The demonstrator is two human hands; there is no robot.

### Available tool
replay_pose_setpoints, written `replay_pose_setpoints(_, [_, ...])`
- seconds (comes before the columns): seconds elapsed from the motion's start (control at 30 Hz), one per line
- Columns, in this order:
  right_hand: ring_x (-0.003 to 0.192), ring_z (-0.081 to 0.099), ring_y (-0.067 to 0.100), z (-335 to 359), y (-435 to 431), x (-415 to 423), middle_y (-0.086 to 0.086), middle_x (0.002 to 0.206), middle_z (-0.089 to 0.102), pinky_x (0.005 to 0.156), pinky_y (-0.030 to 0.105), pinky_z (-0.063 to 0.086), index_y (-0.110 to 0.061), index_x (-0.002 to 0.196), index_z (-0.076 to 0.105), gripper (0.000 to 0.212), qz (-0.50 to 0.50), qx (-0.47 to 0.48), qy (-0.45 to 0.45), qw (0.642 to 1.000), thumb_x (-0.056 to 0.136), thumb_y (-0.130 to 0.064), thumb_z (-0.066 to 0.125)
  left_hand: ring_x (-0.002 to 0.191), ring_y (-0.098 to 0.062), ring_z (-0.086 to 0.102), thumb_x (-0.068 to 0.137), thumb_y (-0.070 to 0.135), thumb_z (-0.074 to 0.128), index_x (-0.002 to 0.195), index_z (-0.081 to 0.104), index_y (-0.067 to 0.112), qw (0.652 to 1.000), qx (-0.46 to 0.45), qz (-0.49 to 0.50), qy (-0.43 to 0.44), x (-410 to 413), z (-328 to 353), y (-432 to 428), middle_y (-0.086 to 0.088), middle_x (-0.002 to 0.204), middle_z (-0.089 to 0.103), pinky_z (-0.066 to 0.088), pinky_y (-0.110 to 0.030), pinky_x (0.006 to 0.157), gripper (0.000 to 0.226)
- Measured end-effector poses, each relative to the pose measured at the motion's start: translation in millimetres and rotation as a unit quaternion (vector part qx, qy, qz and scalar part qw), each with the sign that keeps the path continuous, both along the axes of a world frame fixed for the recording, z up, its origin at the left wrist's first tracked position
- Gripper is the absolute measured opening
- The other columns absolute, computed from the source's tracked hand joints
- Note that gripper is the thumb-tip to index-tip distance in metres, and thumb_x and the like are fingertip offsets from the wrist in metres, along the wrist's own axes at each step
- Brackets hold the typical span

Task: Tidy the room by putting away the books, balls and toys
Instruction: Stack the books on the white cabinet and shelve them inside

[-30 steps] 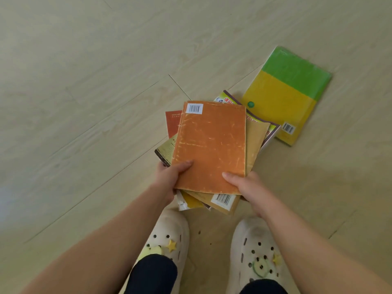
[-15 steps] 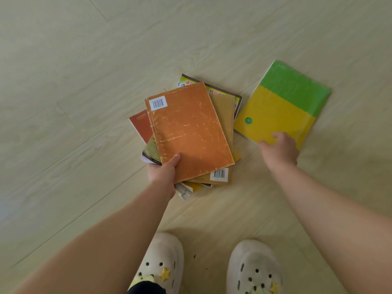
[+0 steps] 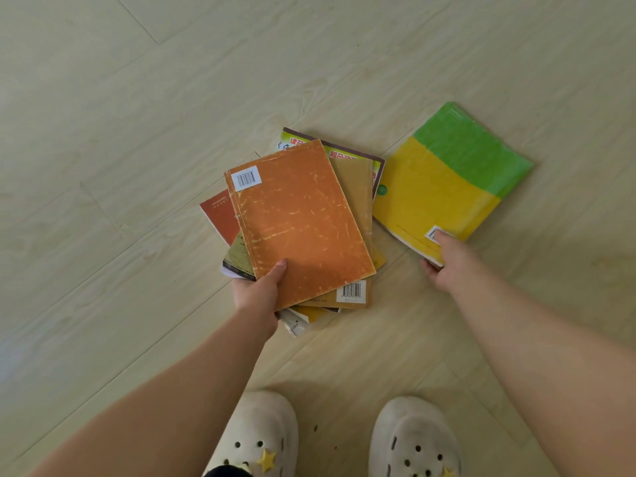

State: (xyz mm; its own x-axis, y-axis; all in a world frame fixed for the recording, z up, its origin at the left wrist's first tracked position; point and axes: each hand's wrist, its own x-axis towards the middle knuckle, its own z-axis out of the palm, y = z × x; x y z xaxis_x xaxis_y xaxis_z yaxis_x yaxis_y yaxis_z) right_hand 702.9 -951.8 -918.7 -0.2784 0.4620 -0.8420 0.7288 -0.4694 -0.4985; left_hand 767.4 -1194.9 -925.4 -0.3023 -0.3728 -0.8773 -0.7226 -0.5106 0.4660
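Observation:
My left hand (image 3: 260,292) grips a fanned stack of several books (image 3: 354,197) by its near edge, thumb on the top orange book (image 3: 299,222) with a barcode sticker. The stack hangs above the floor. To its right a yellow and green book (image 3: 444,180) has its near corner lifted; my right hand (image 3: 447,263) pinches that corner, thumb on the cover by the barcode and fingers under the edge. The book's far part looks to rest on the floor.
Pale wood-look floor boards (image 3: 137,115) spread all round. My two white clogs (image 3: 261,438) with star charms stand at the bottom of the view, directly below the books.
My right hand let go of the stack, reached right to the yellow and green book and took hold of its near corner, raising it. My left hand now carries the stack alone.

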Motion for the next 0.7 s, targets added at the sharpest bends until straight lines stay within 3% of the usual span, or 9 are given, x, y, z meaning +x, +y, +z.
replay_pose_setpoints(0.1, [0.107, 0.052, 0.032, 26, -10, -11, 0.008, 0.123, 0.045, 0.065, 0.034, 0.057, -0.012, 0.129, 0.047, 0.035, -0.014, 0.079, 0.091, 0.993, 0.095, -0.011, 0.05, 0.096, -0.025, 0.061, 0.076, 0.02, 0.078, 0.114, 0.048, 0.019, 1.0, 0.013, -0.016, 0.002, -1, 2, -6, -0.004, 0.108, 0.061, 0.052, -0.043, 0.08, 0.049])
replay_pose_setpoints(0.2, [0.091, 0.055, 0.026, 62, -20, -20, 0.009, 0.114, 0.05, 0.049, 0.028, 0.056, -0.011, 0.115, 0.053, 0.028, 0.037, 0.166, 0.209, 0.963, 0.092, 0.0, 0.041, 0.084, -0.022, 0.062, 0.076, 0.019, 0.077, 0.113, 0.05, 0.015, 0.999, 0.017, -0.048, -0.013, -1, 5, -13, -0.005, 0.098, 0.062, 0.053, -0.04, 0.07, 0.047])
replay_pose_setpoints(0.3, [0.068, 0.062, 0.013, 94, -37, -13, 0.007, 0.102, 0.06, 0.046, 0.026, 0.052, -0.01, 0.111, 0.055, 0.026, 0.071, 0.163, 0.344, 0.922, 0.091, 0.001, 0.044, 0.088, -0.023, 0.063, 0.075, 0.021, 0.077, 0.113, 0.052, 0.015, 0.997, 0.027, -0.067, -0.014, -2, 6, -15, -0.005, 0.102, 0.064, 0.055, -0.041, 0.075, 0.046])
replay_pose_setpoints(0.4, [0.061, 0.065, 0.011, 109, -55, 0, 0.004, 0.097, 0.062, 0.047, 0.025, 0.05, -0.02, 0.106, 0.055, 0.022, 0.09, 0.067, 0.418, 0.902, 0.094, -0.003, 0.048, 0.098, -0.024, 0.063, 0.075, 0.025, 0.078, 0.119, 0.052, 0.016, 0.996, 0.022, -0.084, -0.017, -1, 7, -16, -0.006, 0.111, 0.064, 0.054, -0.043, 0.085, 0.052])
replay_pose_setpoints(0.5, [0.054, 0.064, 0.014, 97, -79, 14, 0.006, 0.103, 0.06, 0.043, 0.022, 0.048, -0.024, 0.108, 0.052, 0.019, 0.144, -0.015, 0.33, 0.933, 0.097, -0.01, 0.048, 0.103, -0.025, 0.063, 0.083, 0.046, 0.065, 0.12, 0.055, 0.017, 0.996, 0.063, -0.06, -0.004, 3, 10, -21, -0.007, 0.117, 0.064, 0.053, -0.042, 0.085, 0.048])
replay_pose_setpoints(0.6, [0.06, 0.064, 0.018, 61, -97, 41, 0.006, 0.104, 0.06, 0.048, 0.027, 0.053, -0.019, 0.114, 0.052, 0.017, 0.271, 0.015, 0.137, 0.953, 0.098, -0.017, 0.047, 0.096, -0.025, 0.061, 0.082, 0.079, 0.025, 0.119, 0.055, 0.015, 0.992, 0.12, -0.01, 0.029, 7, 12, -27, -0.007, 0.11, 0.063, 0.051, -0.038, 0.076, 0.079])
replay_pose_setpoints(0.7, [0.092, 0.059, 0.027, 26, -104, 63, 0.01, 0.113, 0.059, 0.075, 0.036, 0.05, -0.013, 0.114, 0.052, 0.025, 0.425, 0.165, 0.02, 0.89, 0.096, -0.029, 0.048, 0.082, -0.019, 0.056, 0.076, 0.086, 0.019, 0.118, 0.058, 0.023, 0.992, 0.12, 0.001, 0.036, 9, 9, -31, -0.002, 0.103, 0.064, 0.047, -0.032, 0.072, 0.086])
